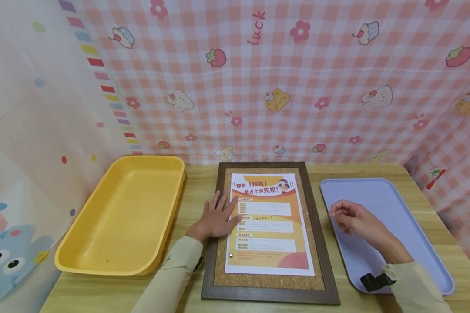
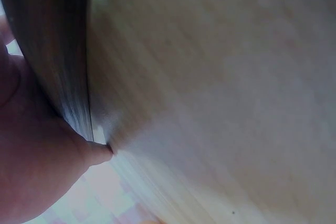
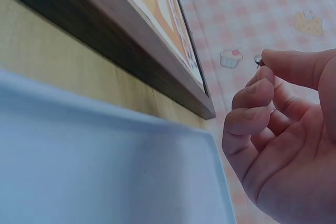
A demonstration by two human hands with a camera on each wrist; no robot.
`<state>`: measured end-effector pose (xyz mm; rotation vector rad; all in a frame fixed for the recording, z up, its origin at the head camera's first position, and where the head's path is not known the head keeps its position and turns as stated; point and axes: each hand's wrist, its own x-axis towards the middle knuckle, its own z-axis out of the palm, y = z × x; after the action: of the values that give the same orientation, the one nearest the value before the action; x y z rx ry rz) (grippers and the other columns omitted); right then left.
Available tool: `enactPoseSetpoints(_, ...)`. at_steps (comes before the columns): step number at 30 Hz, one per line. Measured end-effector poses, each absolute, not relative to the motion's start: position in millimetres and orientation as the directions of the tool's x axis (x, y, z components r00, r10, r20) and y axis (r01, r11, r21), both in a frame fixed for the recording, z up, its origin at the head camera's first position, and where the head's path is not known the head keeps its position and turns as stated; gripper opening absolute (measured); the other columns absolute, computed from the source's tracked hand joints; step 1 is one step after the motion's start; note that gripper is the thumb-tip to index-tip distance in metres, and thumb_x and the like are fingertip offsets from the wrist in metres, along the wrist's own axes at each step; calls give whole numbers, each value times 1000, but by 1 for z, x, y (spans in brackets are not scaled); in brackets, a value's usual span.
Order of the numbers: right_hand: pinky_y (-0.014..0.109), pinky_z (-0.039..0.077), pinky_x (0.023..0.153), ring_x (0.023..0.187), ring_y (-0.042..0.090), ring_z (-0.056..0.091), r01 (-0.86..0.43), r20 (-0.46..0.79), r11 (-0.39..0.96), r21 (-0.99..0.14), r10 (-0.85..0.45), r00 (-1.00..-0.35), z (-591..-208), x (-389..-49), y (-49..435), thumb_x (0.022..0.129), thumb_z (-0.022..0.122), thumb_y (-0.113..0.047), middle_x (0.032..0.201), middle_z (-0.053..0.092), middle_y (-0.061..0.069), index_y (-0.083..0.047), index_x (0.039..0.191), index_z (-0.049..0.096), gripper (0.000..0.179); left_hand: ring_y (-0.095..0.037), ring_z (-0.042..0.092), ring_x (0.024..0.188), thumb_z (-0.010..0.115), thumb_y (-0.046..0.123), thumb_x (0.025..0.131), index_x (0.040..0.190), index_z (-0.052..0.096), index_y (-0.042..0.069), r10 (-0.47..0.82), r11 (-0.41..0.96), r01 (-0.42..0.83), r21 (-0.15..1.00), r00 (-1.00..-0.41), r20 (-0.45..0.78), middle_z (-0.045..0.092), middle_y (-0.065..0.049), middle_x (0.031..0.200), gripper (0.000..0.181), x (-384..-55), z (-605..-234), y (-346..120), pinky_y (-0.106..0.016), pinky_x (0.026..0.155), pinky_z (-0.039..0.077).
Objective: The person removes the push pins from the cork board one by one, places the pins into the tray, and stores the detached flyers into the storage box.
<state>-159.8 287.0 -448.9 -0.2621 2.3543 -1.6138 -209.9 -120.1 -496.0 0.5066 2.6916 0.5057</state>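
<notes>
A printed orange-and-white poster (image 1: pixel 266 234) lies on a cork board (image 1: pixel 274 281) with a dark wooden frame (image 1: pixel 270 294). Silver thumbtacks sit at its two top corners and at the lower left, one of them a tack (image 1: pixel 230 255). My left hand (image 1: pixel 217 219) rests with spread fingers over the left side of the frame and the poster's edge. Over the purple tray's left rim, my right hand (image 1: pixel 354 219) is raised. Between its thumb and index finger it pinches a silver thumbtack (image 3: pixel 258 59), the other fingers curled in.
A deep yellow tray (image 1: pixel 121 217) stands left of the board. To the right lies a shallow purple tray (image 1: pixel 391 230), reached over by the right forearm. Behind the wooden table (image 1: pixel 188 284) hangs a pink checked curtain (image 1: pixel 239 87).
</notes>
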Motion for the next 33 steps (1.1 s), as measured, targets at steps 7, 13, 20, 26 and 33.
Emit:
enactPoseSetpoints(7, 30, 43, 51, 58, 15, 47, 36, -134, 369, -929, -242, -961, -448, -168, 298, 102, 54, -11, 70, 49, 2, 7, 105, 52, 19, -27, -24, 150, 31, 58, 103, 160, 3, 30, 405, 872, 273, 406, -869, -285, -17, -4, 165, 70, -211, -494, -119, -62, 116, -9)
enactPoseSetpoints(13, 31, 43, 52, 58, 15, 47, 65, -154, 372, -926, -214, -965, -450, -175, 305, 104, 52, -16, 68, 49, 2, 3, 103, 54, 19, -34, -19, 150, 34, 49, 105, 161, 9, 21, 430, 855, 289, 430, -860, -276, -11, -12, 166, 68, -204, -479, -117, -64, 116, -7)
enactPoseSetpoints(20, 30, 43, 53, 59, 13, 47, 86, -155, 342, -936, -179, -972, -453, -180, 310, 104, 53, -19, 70, 50, -1, -1, 102, 56, 19, -37, -15, 151, 34, 47, 105, 161, 12, 17, 438, 846, 295, 445, -859, -264, -7, -15, 166, 67, -200, -474, -117, -65, 115, -6)
enactPoseSetpoints(26, 29, 44, 53, 59, 11, 48, 115, -174, 363, -925, -135, -975, -456, -186, 315, 105, 50, -19, 70, 51, -1, 2, 104, 54, 22, -32, -19, 151, 32, 51, 105, 161, 7, 22, 433, 852, 292, 434, -859, -273, -12, -10, 166, 68, -204, -482, -118, -64, 116, -8)
enactPoseSetpoints(33, 25, 39, 50, 55, 7, 45, 160, -191, 342, -926, -59, -980, -462, -196, 317, 103, 50, -17, 65, 49, -6, 0, 104, 55, 17, -32, -19, 151, 33, 51, 105, 161, 8, 22, 430, 853, 293, 432, -863, -264, -11, -10, 166, 68, -204, -486, -119, -64, 116, -8)
